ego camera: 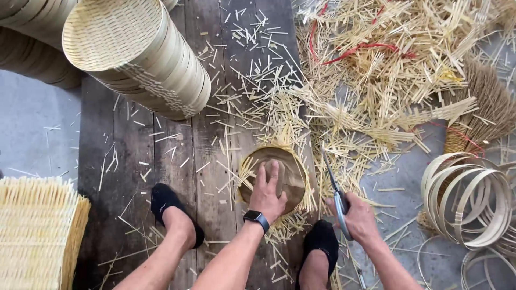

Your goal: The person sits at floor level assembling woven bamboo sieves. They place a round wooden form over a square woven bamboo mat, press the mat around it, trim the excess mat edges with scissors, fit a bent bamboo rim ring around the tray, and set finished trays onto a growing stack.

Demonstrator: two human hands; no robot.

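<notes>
the left hand lies flat, pressing the disc on the plank, while the right hand grips shears just right of the disc, so a slip could nick those fingers or cut into the weave.

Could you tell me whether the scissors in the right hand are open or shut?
Shut, it seems: the scissors show as one narrow blade line above the right hand.
</notes>
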